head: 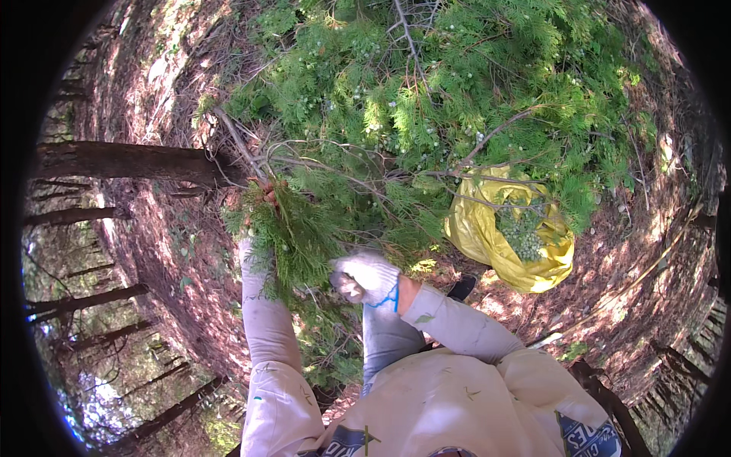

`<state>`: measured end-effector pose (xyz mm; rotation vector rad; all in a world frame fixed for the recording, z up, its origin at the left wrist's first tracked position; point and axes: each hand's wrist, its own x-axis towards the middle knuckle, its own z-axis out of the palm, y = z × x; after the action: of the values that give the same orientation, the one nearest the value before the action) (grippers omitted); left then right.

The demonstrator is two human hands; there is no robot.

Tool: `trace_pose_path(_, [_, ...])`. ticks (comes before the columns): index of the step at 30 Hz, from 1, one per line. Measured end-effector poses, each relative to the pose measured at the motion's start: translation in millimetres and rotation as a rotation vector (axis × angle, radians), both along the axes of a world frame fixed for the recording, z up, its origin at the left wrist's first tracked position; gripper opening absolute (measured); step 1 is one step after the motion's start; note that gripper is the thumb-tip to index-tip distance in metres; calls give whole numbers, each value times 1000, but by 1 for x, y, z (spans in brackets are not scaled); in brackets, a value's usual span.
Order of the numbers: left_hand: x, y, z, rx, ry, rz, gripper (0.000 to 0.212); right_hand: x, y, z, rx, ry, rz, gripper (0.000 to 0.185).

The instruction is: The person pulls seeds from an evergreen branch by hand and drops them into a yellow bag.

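Note:
My left hand [270,194], mostly hidden by foliage, grips a leafy conifer branch [302,237] with flat scale-like sprays. Its fingers show near the branch's woody upper part. Just right of the hanging sprays is my right hand [365,278], in a white knit glove with a blue cuff edge. The glove is blurred and its fingers look curled; whether anything is in them I cannot tell. A yellow plastic bag [471,228] sits on the right with its mouth open. Inside it lies a heap of small pale green cones [522,237] with some green bits.
A large mass of cut-looking conifer boughs [365,85] with pale cones spreads ahead. Thin bare branches [491,137] cross over the bag. A tree trunk [137,163] stands at left. Brown needle litter [171,245] covers the ground, and a long thin stick [634,280] lies at right.

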<state>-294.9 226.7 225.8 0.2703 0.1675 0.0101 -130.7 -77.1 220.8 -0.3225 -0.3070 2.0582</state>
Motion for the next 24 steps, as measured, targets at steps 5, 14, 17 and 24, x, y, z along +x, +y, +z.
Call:
trace_pose_path(5, [-17, -2, 84, 917, 844, 404, 25, 87, -86, 17, 596, -1057, -303, 20])
trace_pose_path(14, [-57, -47, 230, 986, 801, 935, 35, 310, -114, -61, -472, -2420, -109, 29])
trace_pose_path(17, [-89, -74, 246, 927, 830, 1114, 39, 311, -115, -58, -503, -2425, -93, 33])
trace_pose_path(24, [-162, -162, 126, 256, 1179, 1492, 48, 270, -109, -58, -348, -2474, 92, 52])
